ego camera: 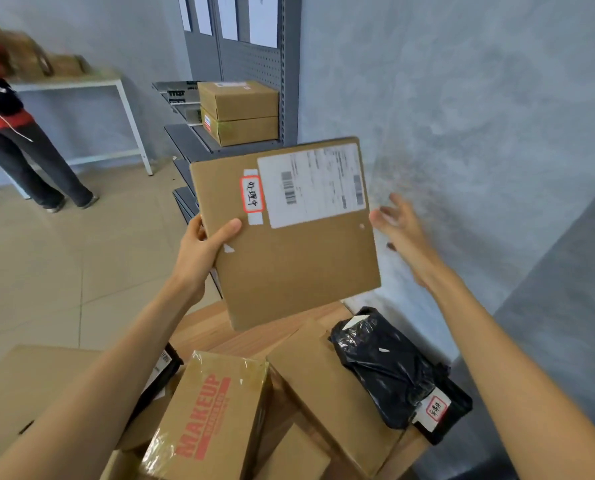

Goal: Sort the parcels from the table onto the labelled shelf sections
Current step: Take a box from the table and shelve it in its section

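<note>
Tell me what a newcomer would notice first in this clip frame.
The flat cardboard parcel held up mid-frame, gripped at its left edge by the left hand, while the right hand is open beside its right edge. Below, a box marked MAKEUP and a black bag lie on the table.

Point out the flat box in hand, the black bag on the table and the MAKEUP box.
flat box [289,258], head view, bare cardboard below the shipping label
black bag [386,368], head view, middle of the crinkled plastic
MAKEUP box [216,410], head view, printed top face

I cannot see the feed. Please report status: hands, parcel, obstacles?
Left hand grips flat cardboard parcel by its left edge, raised. Right hand open, apart from parcel. Shelf ahead holds two stacked boxes.
</note>
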`<action>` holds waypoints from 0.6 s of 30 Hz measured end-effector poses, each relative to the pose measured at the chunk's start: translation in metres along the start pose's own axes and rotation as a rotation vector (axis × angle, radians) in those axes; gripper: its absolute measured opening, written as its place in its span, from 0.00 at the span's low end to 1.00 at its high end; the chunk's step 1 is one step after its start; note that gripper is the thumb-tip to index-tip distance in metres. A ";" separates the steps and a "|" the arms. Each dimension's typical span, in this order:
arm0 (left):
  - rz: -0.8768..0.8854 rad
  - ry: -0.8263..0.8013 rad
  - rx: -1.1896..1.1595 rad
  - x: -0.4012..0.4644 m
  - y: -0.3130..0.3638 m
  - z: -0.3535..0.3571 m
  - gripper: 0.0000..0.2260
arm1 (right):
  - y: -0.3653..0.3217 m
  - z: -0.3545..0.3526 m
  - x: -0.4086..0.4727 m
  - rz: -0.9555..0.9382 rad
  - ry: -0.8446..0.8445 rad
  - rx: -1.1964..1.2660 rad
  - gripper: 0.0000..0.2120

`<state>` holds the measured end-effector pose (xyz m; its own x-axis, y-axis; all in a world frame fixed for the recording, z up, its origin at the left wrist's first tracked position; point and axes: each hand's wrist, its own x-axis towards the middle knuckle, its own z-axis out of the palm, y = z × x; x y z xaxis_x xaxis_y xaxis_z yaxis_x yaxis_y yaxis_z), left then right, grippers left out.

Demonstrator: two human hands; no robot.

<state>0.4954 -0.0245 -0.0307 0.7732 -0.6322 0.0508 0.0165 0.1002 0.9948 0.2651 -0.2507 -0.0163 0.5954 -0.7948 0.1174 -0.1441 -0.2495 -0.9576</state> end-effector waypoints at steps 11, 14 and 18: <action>-0.133 -0.086 -0.005 -0.016 -0.022 -0.002 0.39 | 0.007 0.012 -0.006 -0.011 -0.027 0.080 0.06; -0.072 -0.008 0.060 -0.008 -0.007 -0.022 0.46 | -0.006 0.003 -0.004 -0.028 -0.063 -0.040 0.03; 0.034 -0.014 0.302 0.000 0.015 -0.045 0.46 | -0.025 -0.007 0.002 -0.066 -0.206 -0.212 0.09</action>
<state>0.5243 0.0115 -0.0196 0.7612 -0.6431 0.0839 -0.2003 -0.1100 0.9735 0.2644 -0.2504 0.0101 0.7539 -0.6492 0.1005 -0.2489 -0.4239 -0.8708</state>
